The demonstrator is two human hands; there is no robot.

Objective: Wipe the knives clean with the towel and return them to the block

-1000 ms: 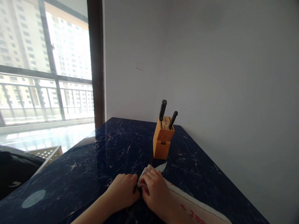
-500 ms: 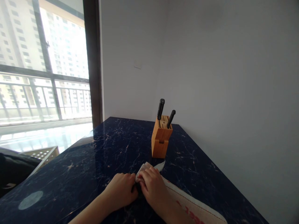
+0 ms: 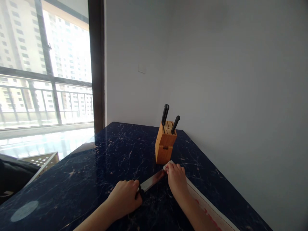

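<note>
A knife (image 3: 152, 180) appears to be under wiping, its bare blade being worked with a folded cloth (image 3: 168, 165). The left hand (image 3: 124, 199) is clenched around the knife's handle end, the dark handle being mostly hidden by the fingers. The right hand (image 3: 176, 179) is closed on the cloth, which is pinched over the blade's far end, so the tip is hidden. The exposed blade is held between the hands, low over a marble counter (image 3: 72, 179); contact with the surface cannot be told. Just beyond the right hand, a wooden knife block (image 3: 165, 147) holds two black-handled knives (image 3: 165, 114). A stitched fabric strip (image 3: 209, 208) is laid along the counter beneath the right forearm.
</note>
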